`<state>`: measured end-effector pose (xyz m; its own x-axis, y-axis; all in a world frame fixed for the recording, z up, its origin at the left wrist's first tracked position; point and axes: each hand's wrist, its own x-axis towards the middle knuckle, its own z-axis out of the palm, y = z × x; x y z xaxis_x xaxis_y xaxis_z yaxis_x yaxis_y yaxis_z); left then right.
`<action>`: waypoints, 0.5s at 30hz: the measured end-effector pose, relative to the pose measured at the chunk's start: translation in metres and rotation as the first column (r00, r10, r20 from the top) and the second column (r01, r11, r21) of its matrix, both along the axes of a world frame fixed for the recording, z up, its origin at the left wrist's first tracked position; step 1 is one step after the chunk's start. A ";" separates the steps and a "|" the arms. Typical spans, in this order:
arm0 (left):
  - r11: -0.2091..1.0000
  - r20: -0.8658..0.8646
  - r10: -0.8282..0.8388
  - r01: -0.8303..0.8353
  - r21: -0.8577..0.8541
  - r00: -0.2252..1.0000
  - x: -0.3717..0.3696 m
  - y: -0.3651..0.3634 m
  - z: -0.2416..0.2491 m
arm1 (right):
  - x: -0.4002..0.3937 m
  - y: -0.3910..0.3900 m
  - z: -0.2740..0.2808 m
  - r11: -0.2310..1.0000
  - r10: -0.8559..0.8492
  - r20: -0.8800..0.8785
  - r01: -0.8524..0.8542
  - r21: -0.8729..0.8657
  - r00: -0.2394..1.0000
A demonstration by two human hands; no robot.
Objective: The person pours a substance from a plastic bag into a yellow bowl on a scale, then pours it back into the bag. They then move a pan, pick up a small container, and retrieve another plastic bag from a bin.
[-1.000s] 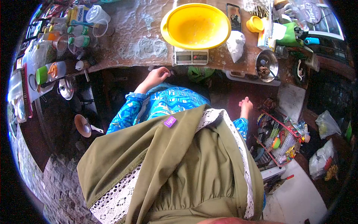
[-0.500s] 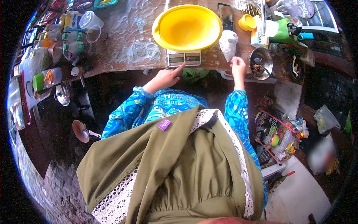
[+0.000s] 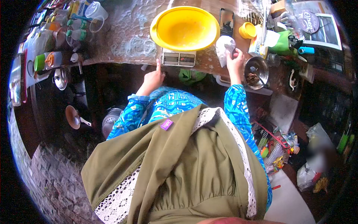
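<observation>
A wide yellow plastic basin sits on a small kitchen scale at the front edge of the wooden table. My left hand is just left of the scale with its index finger stretched forward, the other fingers curled and nothing held. To the right of the basin lies a white plastic bag with its contents bunched inside, tapering towards me. My right hand has its thumb and fingers closed on the bag's lower right edge.
Right of my right hand stands a metal bowl with brown food and a spoon. A black phone and a yellow container lie behind it. Bottles and a clear plastic cup crowd the table's left.
My left hand has drawn back from the scale's front to its left side. My right hand has moved forward from beside the bag's tip onto its edge.
</observation>
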<state>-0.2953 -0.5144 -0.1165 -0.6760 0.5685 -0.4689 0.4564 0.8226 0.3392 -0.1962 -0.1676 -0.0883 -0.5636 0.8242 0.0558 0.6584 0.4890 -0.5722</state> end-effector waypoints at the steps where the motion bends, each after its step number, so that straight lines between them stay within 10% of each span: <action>1: 1.000 -0.002 0.008 -0.008 -0.002 1.000 0.004 -0.005 -0.003 | -0.005 -0.002 0.006 0.995 0.056 0.041 -0.059 0.075 0.998; 15: 0.957 0.151 0.140 -0.173 0.235 0.979 0.032 0.033 0.037 | 0.014 0.026 0.015 0.958 0.282 -0.096 -0.285 -0.020 0.955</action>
<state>-0.2637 -0.4814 -0.0795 -0.7075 0.5691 -0.4190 0.2664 0.7640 0.5877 -0.1818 -0.1414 -0.0738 -0.7683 0.6334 0.0928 0.4399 0.6277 -0.6422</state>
